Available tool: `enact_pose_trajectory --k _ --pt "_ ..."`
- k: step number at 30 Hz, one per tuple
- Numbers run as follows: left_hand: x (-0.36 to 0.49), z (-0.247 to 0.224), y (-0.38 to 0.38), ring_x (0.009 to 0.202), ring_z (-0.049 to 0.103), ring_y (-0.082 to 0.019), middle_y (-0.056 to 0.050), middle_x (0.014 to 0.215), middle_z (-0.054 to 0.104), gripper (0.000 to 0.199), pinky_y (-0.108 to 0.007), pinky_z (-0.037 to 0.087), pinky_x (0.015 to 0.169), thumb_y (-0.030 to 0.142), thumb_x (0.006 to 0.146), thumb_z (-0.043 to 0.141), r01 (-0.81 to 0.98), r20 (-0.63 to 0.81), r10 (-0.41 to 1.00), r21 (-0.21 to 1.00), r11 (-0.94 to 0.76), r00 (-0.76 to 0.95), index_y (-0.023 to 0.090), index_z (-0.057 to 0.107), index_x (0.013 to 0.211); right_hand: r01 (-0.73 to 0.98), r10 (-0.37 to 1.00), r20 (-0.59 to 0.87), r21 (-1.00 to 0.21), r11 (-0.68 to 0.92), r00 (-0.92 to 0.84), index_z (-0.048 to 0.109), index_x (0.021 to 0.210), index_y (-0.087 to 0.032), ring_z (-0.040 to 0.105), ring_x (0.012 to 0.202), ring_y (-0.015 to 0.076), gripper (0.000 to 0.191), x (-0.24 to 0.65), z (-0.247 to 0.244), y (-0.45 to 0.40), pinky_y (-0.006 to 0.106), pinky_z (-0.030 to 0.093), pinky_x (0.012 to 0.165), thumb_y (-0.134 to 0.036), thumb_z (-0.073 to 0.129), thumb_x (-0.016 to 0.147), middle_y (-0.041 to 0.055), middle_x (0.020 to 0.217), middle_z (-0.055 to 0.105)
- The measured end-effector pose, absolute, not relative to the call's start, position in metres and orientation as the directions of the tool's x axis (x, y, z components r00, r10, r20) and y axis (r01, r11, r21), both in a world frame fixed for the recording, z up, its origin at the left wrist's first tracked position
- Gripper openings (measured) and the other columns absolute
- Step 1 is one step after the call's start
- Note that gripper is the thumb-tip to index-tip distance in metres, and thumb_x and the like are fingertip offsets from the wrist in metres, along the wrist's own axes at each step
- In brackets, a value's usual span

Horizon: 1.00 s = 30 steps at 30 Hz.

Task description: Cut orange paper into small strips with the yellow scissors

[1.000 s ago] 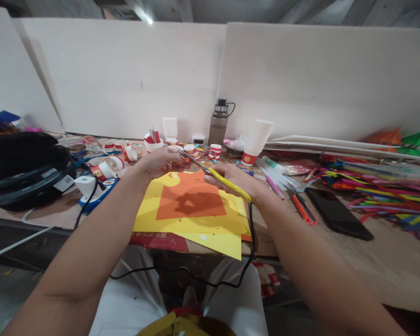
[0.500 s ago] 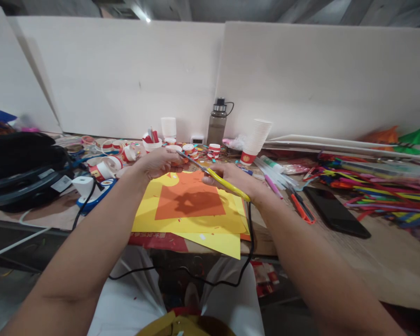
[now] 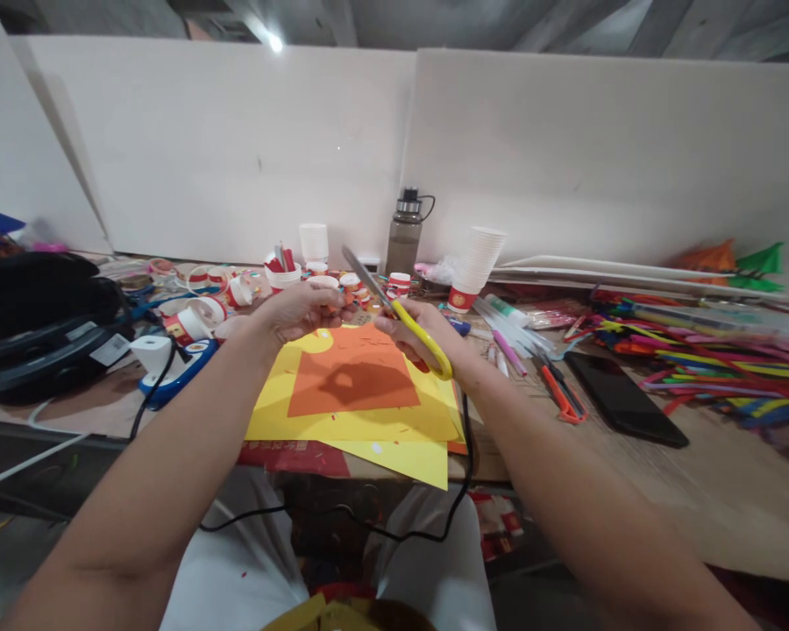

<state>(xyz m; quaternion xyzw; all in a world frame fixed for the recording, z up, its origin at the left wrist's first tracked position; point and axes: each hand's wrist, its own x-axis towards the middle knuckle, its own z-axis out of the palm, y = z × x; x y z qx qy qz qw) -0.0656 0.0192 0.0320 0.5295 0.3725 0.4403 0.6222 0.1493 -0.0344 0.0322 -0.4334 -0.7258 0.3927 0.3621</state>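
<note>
Yellow-handled scissors (image 3: 424, 337) are held in my right hand (image 3: 421, 331), their blades pointing up and to the left. Just left of them, the fingers of my left hand (image 3: 309, 311) pinch a small orange piece (image 3: 347, 299), partly hidden by the fingertips. Below both hands an orange sheet (image 3: 355, 386) lies on yellow sheets (image 3: 361, 427), with small scraps scattered over them. A hand's shadow falls on the orange sheet.
Behind the hands stand a bottle (image 3: 405, 237), stacked paper cups (image 3: 479, 263) and small red-white cups. A phone (image 3: 624, 399), a red cutter (image 3: 564, 394) and colourful pipe cleaners (image 3: 729, 359) lie right. A power strip (image 3: 181, 368) and black bag (image 3: 46, 324) are left.
The scissors have swung more upright and their blades have moved away from my left hand. My right hand has turned with them. My left hand stays nearly in place.
</note>
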Motion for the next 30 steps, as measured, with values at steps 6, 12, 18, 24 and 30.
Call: enact_pose_trajectory --k 6,12,18,24,30 --pt "-0.052 0.027 0.012 0.058 0.060 -0.009 -0.011 0.075 0.069 0.010 -0.018 0.044 0.050 0.014 0.064 0.073 -0.142 -0.052 0.895 0.982 0.127 0.444 0.010 0.065 0.070 0.068 0.929 0.309 -0.942 0.328 -0.204 0.049 0.102 -0.021 0.038 0.041 0.0049 0.050 0.144 0.021 -0.027 0.019 0.030 0.038 -0.049 0.070 0.067 -0.0065 0.063 0.051" --pt "-0.043 0.019 0.012 0.051 0.053 -0.007 -0.010 0.072 0.068 0.009 -0.019 0.039 0.048 0.015 0.063 0.072 -0.070 -0.003 0.877 0.997 0.041 0.480 0.009 0.068 0.068 0.085 0.909 0.378 -0.914 0.397 -0.177 0.047 0.107 -0.021 0.043 0.050 0.0067 0.054 0.140 0.022 -0.029 0.022 0.036 0.046 -0.048 0.070 0.066 -0.0018 0.075 0.058" --pt "-0.032 0.012 0.008 0.046 0.044 -0.005 -0.005 0.058 0.061 0.006 -0.020 0.030 0.045 0.016 0.064 0.070 0.035 0.073 0.872 0.994 -0.102 0.484 0.011 0.069 0.061 0.118 0.893 0.400 -0.896 0.429 -0.208 0.049 0.109 -0.019 0.054 0.065 0.0119 0.056 0.139 0.012 -0.021 0.025 0.043 0.061 -0.043 0.072 0.065 -0.0033 0.071 0.055" --pt "-0.023 0.008 0.008 0.050 0.047 -0.006 -0.003 0.059 0.060 0.008 -0.020 0.035 0.048 0.015 0.060 0.073 -0.112 0.095 0.927 0.992 -0.058 0.363 0.010 0.068 0.063 0.110 0.907 0.411 -0.901 0.420 -0.094 0.048 0.107 -0.018 0.052 0.063 0.0114 0.056 0.138 0.008 -0.020 0.025 0.043 0.060 -0.041 0.073 0.062 -0.0041 0.069 0.053" --pt "-0.005 0.002 0.003 0.056 0.056 -0.005 -0.002 0.066 0.063 0.012 -0.017 0.043 0.054 0.015 0.066 0.073 -0.433 0.072 0.958 0.899 0.059 0.278 0.010 0.064 0.071 -0.011 0.900 0.432 -0.901 0.433 0.064 0.045 0.105 -0.021 0.047 0.053 0.0077 0.049 0.134 0.001 -0.018 0.023 0.041 0.050 -0.043 0.070 0.068 -0.0024 0.077 0.055"
